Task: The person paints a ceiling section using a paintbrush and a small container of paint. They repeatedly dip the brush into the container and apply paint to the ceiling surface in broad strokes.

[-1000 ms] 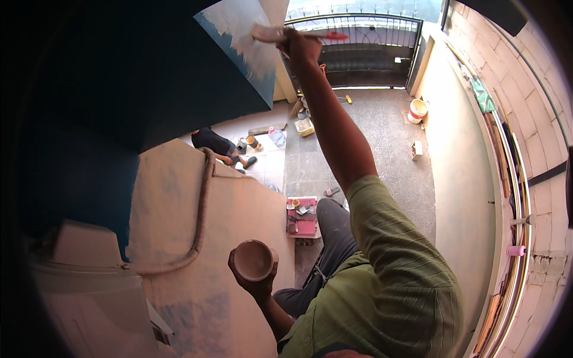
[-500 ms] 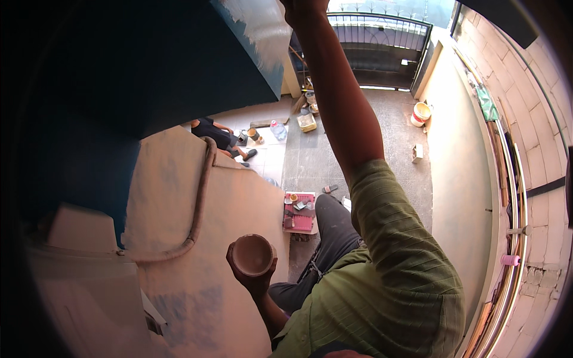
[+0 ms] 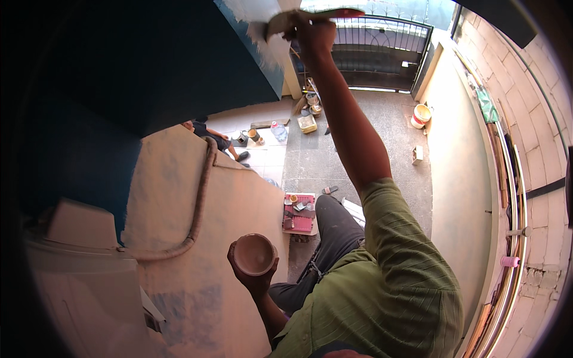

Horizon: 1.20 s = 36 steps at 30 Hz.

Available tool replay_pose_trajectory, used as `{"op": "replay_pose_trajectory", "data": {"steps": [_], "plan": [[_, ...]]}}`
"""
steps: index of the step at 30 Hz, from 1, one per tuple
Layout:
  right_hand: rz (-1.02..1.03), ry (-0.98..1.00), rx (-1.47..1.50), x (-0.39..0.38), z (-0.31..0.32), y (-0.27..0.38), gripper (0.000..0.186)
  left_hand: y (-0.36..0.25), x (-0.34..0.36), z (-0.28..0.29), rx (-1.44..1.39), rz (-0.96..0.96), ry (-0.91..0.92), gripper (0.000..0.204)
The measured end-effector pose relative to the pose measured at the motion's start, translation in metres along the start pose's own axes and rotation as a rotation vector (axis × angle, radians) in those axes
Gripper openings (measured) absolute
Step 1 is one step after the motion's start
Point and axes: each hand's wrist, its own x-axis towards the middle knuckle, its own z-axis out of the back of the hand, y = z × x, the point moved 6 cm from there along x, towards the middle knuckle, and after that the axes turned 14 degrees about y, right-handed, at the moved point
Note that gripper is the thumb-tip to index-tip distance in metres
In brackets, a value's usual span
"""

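Note:
My right arm reaches up, and my right hand (image 3: pixel 310 36) is shut on a paintbrush (image 3: pixel 337 13) with a red-tipped handle. Its bristles are at the white-streaked paint patch (image 3: pixel 245 15) along the edge of a dark blue overhang (image 3: pixel 167 71). Low in the middle, my left hand (image 3: pixel 253 280) grips a round cup (image 3: pixel 248 253), seen from above with pale brownish contents. The cup is held beside a pale, blotchy wall (image 3: pixel 173 298) with a curved pipe (image 3: pixel 206 197) along it.
A co-worker (image 3: pixel 209 137) is low on pale tiles near cans and a bottle (image 3: pixel 278 131). Below are a pink tray of small items (image 3: pixel 298 221), buckets (image 3: pixel 420 116) and a dark gate (image 3: pixel 376 53). Long poles (image 3: pixel 504 173) line the right wall; a white appliance (image 3: pixel 77 286) is lower left.
My right hand went up to the top edge half a second ago and has come down slightly, bringing the brush into view again. The co-worker's legs and body have shifted.

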Motion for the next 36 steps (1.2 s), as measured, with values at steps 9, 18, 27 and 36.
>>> {"op": "replay_pose_trajectory", "data": {"steps": [9, 18, 27, 36], "plan": [[-0.029, -0.185, 0.365, -0.021, 0.004, -0.034, 0.02, 0.0, -0.001, -0.006, -0.047, 0.021, -0.038, 0.094], [-0.007, -0.084, -0.367, -0.041, 0.019, -0.008, 0.025, 0.002, 0.0, 0.0, 0.022, -0.011, 0.027, 0.096], [0.013, -0.131, 0.413, -0.022, -0.004, -0.008, 0.019, 0.001, 0.0, -0.003, -0.036, -0.003, 0.017, 0.096], [-0.031, -0.14, -0.233, -0.063, 0.025, -0.022, 0.028, 0.008, -0.004, 0.001, 0.027, -0.012, 0.057, 0.096]]}}
